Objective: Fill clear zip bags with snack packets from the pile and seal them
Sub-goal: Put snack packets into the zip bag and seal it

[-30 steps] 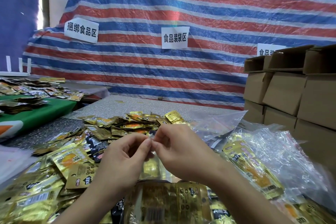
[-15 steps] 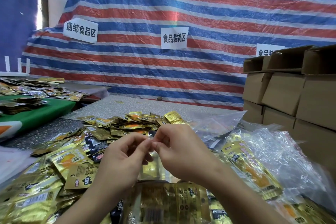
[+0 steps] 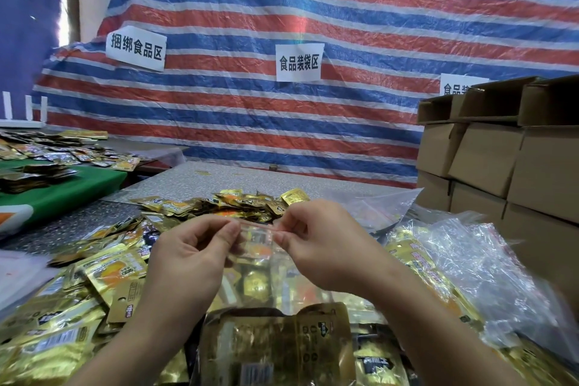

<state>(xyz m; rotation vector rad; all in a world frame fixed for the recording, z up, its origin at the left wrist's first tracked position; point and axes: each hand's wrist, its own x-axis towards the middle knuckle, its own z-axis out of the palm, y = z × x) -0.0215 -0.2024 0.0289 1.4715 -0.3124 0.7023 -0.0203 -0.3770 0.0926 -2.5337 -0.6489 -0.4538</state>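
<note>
The left hand [image 3: 191, 255] and the right hand [image 3: 326, 244] are both pinching the top strip of a clear zip bag [image 3: 255, 247], each grip clenched on that strip between thumb and fingertips, with a short stretch of the reddish seal line showing between them. The bag is hanging down from the hands toward the camera, and its lower part is holding gold snack packets [image 3: 275, 345] that are showing through the plastic. The bag is being held above the pile of snack packets [image 3: 103, 276], which is lying spread across the speckled bench [image 3: 194, 180]; the pile is reaching from just behind the hands out to the left of the bag and down to the near edge.

To the right of the bag, a heap of zip bags [image 3: 470, 263] is lying crumpled, some of them already holding gold packets. Behind that heap, stacked cardboard boxes [image 3: 507, 160] are standing, the top ones with flaps open. To the far left of the bag, a green surface [image 3: 72, 185] is carrying more loose packets [image 3: 47, 150]. Behind the bench, a red, white and blue striped tarp [image 3: 313, 9] is hanging as a backdrop, with white paper signs [image 3: 299, 62] bearing black Chinese characters fixed to it.
</note>
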